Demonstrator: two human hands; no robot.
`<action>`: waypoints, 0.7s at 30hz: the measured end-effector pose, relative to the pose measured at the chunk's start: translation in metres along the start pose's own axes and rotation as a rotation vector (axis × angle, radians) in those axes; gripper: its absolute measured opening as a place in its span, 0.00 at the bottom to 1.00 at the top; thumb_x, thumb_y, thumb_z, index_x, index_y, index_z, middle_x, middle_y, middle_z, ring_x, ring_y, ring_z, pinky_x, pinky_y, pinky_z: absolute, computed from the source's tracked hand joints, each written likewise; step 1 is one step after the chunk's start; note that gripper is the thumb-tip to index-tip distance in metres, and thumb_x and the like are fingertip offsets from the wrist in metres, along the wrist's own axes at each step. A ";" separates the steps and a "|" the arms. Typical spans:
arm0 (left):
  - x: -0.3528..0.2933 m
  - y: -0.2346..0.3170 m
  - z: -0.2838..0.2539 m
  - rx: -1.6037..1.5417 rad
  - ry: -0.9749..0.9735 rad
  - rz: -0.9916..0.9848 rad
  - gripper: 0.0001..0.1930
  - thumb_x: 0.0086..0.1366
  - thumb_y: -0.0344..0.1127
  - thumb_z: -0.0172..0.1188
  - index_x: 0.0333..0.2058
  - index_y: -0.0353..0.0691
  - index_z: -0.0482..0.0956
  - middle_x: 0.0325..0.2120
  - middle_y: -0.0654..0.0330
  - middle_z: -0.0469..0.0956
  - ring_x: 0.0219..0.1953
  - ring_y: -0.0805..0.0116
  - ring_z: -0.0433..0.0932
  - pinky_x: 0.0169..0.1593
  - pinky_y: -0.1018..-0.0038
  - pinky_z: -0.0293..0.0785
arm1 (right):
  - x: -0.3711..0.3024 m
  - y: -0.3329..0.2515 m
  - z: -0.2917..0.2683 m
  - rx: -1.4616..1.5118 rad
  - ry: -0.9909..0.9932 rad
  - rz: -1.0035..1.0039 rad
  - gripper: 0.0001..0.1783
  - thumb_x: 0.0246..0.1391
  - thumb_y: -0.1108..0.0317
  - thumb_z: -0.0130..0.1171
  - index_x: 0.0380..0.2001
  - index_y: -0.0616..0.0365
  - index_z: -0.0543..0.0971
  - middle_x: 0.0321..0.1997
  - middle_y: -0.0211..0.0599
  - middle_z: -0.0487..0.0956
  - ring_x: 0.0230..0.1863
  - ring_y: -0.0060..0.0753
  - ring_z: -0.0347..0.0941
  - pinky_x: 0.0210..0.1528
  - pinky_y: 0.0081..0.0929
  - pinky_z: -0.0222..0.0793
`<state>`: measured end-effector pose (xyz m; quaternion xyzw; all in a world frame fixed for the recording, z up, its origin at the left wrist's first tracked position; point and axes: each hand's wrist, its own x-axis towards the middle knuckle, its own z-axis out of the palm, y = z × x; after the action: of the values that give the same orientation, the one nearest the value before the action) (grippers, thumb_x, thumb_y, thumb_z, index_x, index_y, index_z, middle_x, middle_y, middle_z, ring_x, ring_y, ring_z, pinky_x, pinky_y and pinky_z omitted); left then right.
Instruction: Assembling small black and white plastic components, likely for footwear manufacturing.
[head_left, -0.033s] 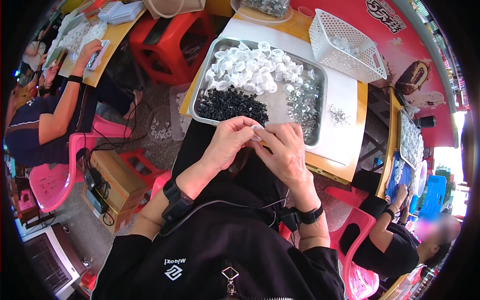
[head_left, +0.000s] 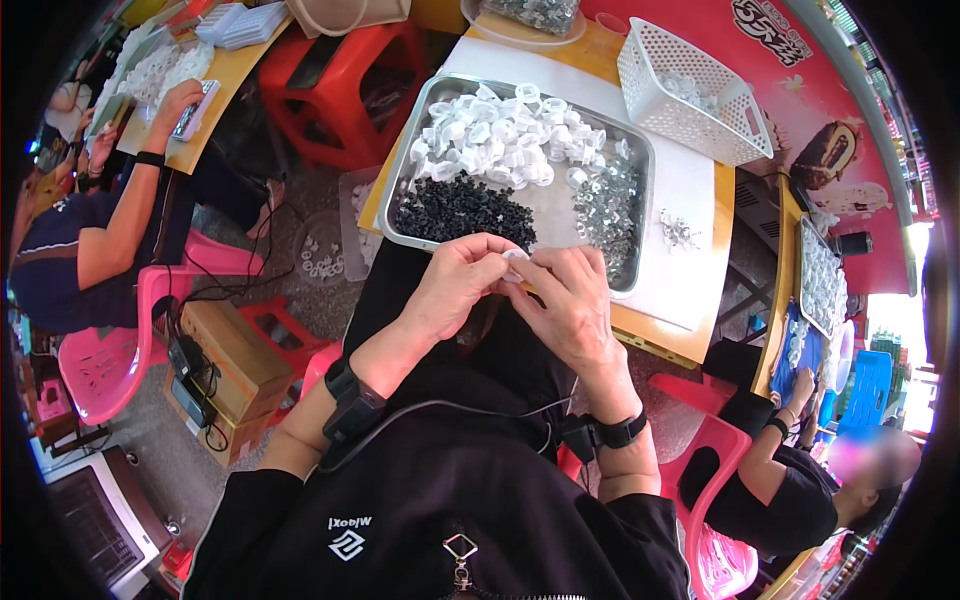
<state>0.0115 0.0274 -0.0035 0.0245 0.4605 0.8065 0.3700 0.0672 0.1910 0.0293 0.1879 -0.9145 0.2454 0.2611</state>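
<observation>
A small white plastic part (head_left: 513, 262) is pinched between the fingertips of both hands, just off the near edge of a metal tray (head_left: 400, 170). My left hand (head_left: 455, 285) is closed on its left side. From the right, my right hand (head_left: 572, 300) grips the same part with thumb and index finger; fingers hide most of it. Inside the tray lie a heap of white ring-like plastic parts (head_left: 505, 135), a pile of small black parts (head_left: 462, 212) and a spread of small shiny metal pieces (head_left: 608, 210).
More metal pieces (head_left: 678, 232) lie on the white board (head_left: 690, 285) beside the tray. A white perforated basket (head_left: 690, 105) stands at the far right. Red stools (head_left: 335, 90) and a cardboard box (head_left: 235, 360) are to the left. Co-workers sit at tables on both sides.
</observation>
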 end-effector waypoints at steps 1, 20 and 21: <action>0.000 0.003 -0.001 0.000 0.001 0.001 0.09 0.66 0.29 0.52 0.41 0.32 0.77 0.35 0.59 0.79 0.36 0.73 0.80 0.42 0.77 0.77 | -0.002 0.002 0.000 -0.008 -0.003 -0.019 0.19 0.40 0.71 0.68 0.40 0.53 0.79 0.31 0.27 0.72 0.33 0.29 0.71 0.42 0.31 0.62; -0.009 0.009 -0.014 -0.123 -0.169 -0.090 0.15 0.66 0.29 0.56 0.50 0.29 0.75 0.45 0.53 0.78 0.47 0.68 0.78 0.53 0.71 0.76 | -0.017 -0.009 0.000 -0.142 0.019 -0.073 0.20 0.42 0.67 0.67 0.42 0.54 0.79 0.37 0.26 0.75 0.32 0.26 0.70 0.42 0.31 0.59; -0.010 0.009 -0.015 -0.127 -0.170 -0.085 0.15 0.66 0.29 0.57 0.49 0.29 0.75 0.45 0.53 0.78 0.46 0.68 0.78 0.52 0.72 0.77 | -0.017 -0.010 0.001 -0.141 0.036 -0.077 0.20 0.42 0.67 0.67 0.42 0.54 0.79 0.36 0.26 0.75 0.32 0.25 0.69 0.41 0.30 0.59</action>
<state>0.0079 0.0079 -0.0022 0.0500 0.3760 0.8127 0.4424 0.0853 0.1857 0.0224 0.1997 -0.9167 0.1736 0.2993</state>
